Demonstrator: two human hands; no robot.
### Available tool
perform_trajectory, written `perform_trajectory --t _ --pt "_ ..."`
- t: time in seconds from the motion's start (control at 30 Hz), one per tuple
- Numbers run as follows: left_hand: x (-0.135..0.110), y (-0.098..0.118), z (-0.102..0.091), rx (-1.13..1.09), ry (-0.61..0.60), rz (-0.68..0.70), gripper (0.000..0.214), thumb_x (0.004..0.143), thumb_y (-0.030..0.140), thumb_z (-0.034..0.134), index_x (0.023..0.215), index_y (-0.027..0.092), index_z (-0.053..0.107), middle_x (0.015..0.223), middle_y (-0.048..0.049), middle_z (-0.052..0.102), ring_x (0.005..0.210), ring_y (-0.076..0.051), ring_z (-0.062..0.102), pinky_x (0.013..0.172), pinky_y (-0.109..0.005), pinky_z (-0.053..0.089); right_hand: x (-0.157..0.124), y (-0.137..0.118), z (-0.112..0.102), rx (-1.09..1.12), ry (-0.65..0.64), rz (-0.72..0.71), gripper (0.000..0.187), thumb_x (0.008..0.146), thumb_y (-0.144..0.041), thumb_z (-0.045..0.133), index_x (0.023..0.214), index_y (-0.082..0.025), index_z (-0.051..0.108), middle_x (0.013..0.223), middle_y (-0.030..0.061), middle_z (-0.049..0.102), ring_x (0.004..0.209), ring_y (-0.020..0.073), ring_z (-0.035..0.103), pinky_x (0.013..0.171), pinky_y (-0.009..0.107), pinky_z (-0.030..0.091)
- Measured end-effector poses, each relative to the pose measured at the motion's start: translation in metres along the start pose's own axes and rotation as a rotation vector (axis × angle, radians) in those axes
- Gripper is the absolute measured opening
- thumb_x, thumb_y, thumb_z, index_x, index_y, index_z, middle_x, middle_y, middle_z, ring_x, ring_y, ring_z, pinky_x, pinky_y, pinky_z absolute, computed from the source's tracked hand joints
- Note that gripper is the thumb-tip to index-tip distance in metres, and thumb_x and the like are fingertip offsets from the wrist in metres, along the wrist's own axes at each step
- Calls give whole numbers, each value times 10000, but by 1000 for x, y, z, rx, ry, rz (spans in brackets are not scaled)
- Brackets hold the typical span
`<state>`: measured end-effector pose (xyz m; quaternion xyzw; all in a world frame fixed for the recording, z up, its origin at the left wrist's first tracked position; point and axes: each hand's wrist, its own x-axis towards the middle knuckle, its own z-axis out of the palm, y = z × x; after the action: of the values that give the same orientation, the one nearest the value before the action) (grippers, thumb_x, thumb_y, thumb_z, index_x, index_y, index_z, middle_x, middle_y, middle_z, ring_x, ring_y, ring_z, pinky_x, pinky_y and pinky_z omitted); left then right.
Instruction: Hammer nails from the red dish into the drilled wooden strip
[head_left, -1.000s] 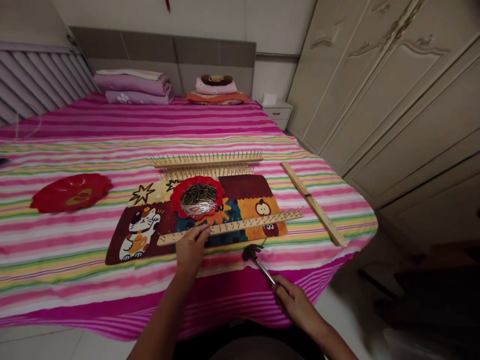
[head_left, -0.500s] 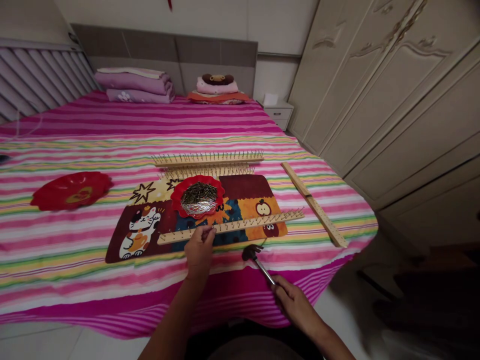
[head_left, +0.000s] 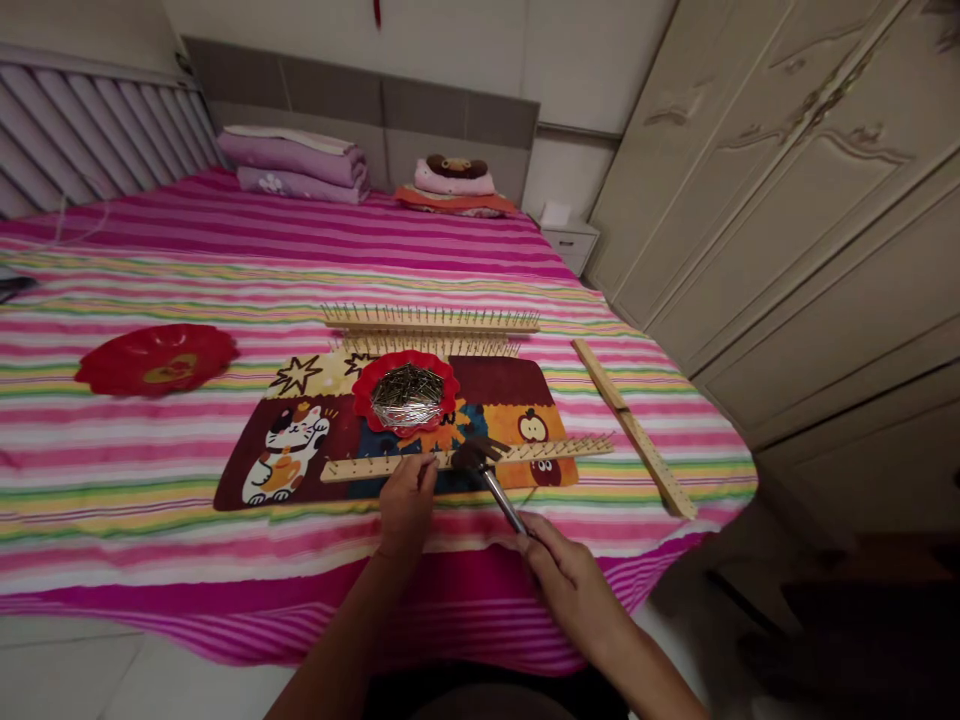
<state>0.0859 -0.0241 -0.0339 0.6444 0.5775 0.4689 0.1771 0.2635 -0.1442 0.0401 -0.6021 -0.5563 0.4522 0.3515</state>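
A narrow wooden strip (head_left: 352, 467) studded with a row of nails lies across a patterned mat (head_left: 480, 375). My left hand (head_left: 406, 503) is at the strip's near side, fingertips pinched together at its top; what they pinch is too small to make out. Wrapped round the handle of a claw hammer (head_left: 501, 497) is my right hand (head_left: 566, 575). The hammer's dark head is over the strip, just right of my left fingertips; whether it touches cannot be seen. Behind the strip, a red scalloped bowl (head_left: 363, 405) holds a heap of nails (head_left: 409, 392).
Two more nail-studded strips (head_left: 435, 325) lie behind the bowl. To the right are plain strips with small holes (head_left: 637, 435), end to end. A red plate (head_left: 157, 360) sits at the left. Folded bedding (head_left: 296, 165) is stacked by the headboard; a wardrobe (head_left: 787, 200) stands right.
My right hand has brought the hammer up and left, from in front of the strip to over it. My left hand stays pinched at the strip. The camera view has shifted slightly.
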Motion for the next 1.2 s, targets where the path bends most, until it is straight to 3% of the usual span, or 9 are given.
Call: perform_trajectory --t 0.2,0.43,0.67,0.77,0.87,0.93,1.0,1.1,1.2 --pt "-4 -6 2 -3 16 56 158 804 285 487 799 206 624 784 -29 684 750 -156 636 700 -257 482 25 -24 8 -126 14 -139 361 922 -358 370 1160 -164 561 591 -40 441 515 114 379 500 226 322" --pt "-3 -6 1 -24 -22 -8 153 790 280 482 797 211 618 781 -23 677 748 -154 631 707 -257 480 8 -13 3 -92 -50 -41 382 923 -390 372 1169 -175 570 530 -63 360 454 100 312 442 215 284" --pt "-6 -3 -2 -29 -36 -33 172 796 316 498 815 204 627 811 -38 688 769 -167 639 727 -279 486 -21 51 -4 -58 -114 101 356 885 -424 400 1062 -209 621 653 -10 542 588 158 484 585 260 408" --pt "1 5 -18 23 -45 4 202 812 316 480 860 198 636 838 -43 691 764 -165 636 723 -278 483 -26 83 -1 -33 -70 154 340 857 -427 418 967 -196 642 725 17 596 676 190 535 656 286 429" --pt "27 16 -39 173 -25 46 229 821 321 469 875 191 649 861 -56 688 798 -181 626 753 -292 469 -27 100 2 22 -18 183 327 844 -430 431 933 -199 643 767 22 613 721 193 547 692 286 432" --pt "54 23 -50 340 -80 41 222 809 283 478 885 182 661 903 -73 688 858 -204 616 790 -308 452 -26 105 3 55 0 203 314 835 -436 443 894 -197 638 713 6 583 665 171 525 641 268 425" --pt "81 29 -53 524 -251 14 229 797 232 475 884 170 677 925 -94 690 895 -232 611 804 -331 438 -24 109 4 95 8 224 309 825 -452 454 851 -195 623 618 -25 511 558 137 464 537 241 385" --pt "110 34 -45 752 -509 -28 244 766 196 480 876 197 698 974 -99 695 951 -278 602 795 -379 423 -22 117 9 184 4 264 314 810 -486 459 822 -199 587 507 -77 364 428 96 335 419 217 269" --pt "123 34 -32 863 -641 -89 252 740 176 490 862 205 709 961 -117 701 956 -298 608 786 -403 414 -22 123 13 283 6 300 311 798 -508 460 797 -207 540 472 -108 264 378 75 247 381 210 177"
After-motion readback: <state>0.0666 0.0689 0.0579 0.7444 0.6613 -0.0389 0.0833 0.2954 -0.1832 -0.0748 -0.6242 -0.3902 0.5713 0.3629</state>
